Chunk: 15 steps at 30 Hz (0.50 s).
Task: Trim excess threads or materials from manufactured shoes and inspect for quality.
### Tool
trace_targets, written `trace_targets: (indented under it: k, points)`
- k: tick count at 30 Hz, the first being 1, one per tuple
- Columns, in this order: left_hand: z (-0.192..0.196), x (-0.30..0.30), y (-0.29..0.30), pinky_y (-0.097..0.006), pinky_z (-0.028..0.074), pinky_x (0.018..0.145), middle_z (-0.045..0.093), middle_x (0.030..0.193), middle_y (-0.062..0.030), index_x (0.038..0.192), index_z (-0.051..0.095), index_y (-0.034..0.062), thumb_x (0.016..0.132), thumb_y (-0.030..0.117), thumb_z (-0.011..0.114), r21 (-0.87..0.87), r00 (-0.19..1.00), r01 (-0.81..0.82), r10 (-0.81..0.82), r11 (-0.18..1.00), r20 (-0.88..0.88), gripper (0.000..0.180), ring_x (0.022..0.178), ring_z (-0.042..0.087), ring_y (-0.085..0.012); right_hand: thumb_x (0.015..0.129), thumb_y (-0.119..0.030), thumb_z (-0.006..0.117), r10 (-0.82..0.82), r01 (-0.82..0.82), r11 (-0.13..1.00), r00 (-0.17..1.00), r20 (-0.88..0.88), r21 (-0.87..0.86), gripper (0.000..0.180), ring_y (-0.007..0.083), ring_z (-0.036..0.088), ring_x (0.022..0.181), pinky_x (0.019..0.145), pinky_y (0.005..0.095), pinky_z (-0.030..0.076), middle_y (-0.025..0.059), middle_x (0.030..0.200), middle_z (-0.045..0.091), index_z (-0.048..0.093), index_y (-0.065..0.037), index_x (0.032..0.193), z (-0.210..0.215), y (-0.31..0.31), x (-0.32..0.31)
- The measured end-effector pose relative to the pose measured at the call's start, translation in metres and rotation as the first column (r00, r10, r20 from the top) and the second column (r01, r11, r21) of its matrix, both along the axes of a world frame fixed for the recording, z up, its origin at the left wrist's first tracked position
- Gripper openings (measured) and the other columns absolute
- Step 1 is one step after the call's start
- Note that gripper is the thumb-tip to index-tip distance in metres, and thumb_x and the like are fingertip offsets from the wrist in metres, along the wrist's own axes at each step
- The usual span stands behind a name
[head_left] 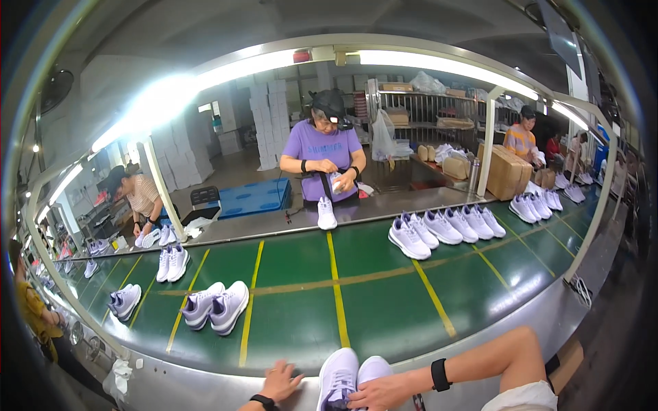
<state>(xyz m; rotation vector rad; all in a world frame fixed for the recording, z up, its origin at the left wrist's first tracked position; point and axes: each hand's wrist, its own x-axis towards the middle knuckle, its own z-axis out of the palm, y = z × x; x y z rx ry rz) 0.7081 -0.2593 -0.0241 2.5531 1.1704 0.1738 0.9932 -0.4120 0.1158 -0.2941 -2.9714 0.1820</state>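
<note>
A pair of pale lavender-white lace-up sneakers stands at the near edge, toes pointing away from me. My right hand (381, 393) reaches across from the right, its fingers gripping the left sneaker (338, 370) around the laces and collar. The right sneaker (374, 368) is partly hidden behind that hand. To the left, my left hand (281, 381) rests by the metal edge with fingers spread and nothing in it. Black bands circle both wrists. The sneakers' heels run out of view below.
A green conveyor belt (295, 301) with yellow lines crosses ahead, carrying a sneaker pair (218, 306) at left and a sneaker row (445, 226) at right. Opposite, a person in purple (322, 147) handles a shoe behind a single sneaker (326, 214). A metal frame post (582, 240) rises at right.
</note>
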Motion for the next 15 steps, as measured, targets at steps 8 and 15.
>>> trace_targets:
  k: [8, 15]
  points:
    - [0.010, 0.049, -0.085, -0.045, 0.020, 0.116, 0.049, 0.139, -0.0179, 0.126, 0.058, 0.0064, 0.096, 0.034, 0.048, -0.291, 0.790, 0.329, -0.093, 0.898, 0.606, 0.042, 0.136, 0.035, -0.0371, 0.069, -0.003, 0.064, -0.437, 0.431, 0.888, 0.900, 0.001, -0.157, 0.061, 0.0318, 0.049, 0.122, 0.090, 0.0414, 0.044, 0.0172, 0.131, 0.048, 0.051, -0.018, 0.128, -0.015, -0.095, -0.005]
    - [0.046, 0.043, -0.120, -0.041, 0.018, 0.116, 0.039, 0.149, -0.0157, 0.137, 0.048, 0.0074, 0.094, 0.029, 0.054, -0.532, 0.757, 0.238, 0.188, 0.812, 0.626, 0.049, 0.144, 0.021, -0.0343, 0.060, 0.003, 0.059, -0.911, 0.849, 0.339, 0.187, -0.368, -0.406, 0.061, 0.0313, 0.052, 0.120, 0.097, 0.0420, 0.041, 0.0128, 0.127, 0.056, 0.059, -0.011, 0.120, -0.051, -0.130, -0.048]
